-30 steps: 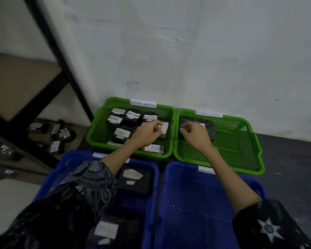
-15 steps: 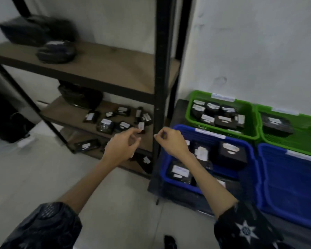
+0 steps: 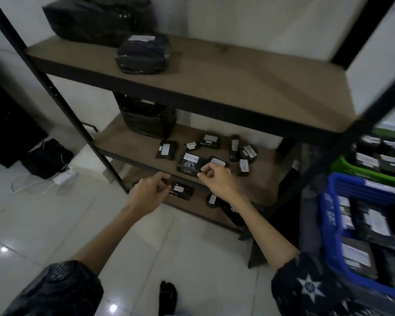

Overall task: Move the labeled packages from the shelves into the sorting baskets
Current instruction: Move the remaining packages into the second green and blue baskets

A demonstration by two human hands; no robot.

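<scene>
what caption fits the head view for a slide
Both hands, left hand and right hand, reach empty toward small labeled packages on the middle shelf.

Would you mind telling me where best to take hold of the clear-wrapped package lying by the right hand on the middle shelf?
Probably from above: the clear-wrapped package lies flat near the middle shelf front, so pinch its two long side edges, away from the white label.
</scene>
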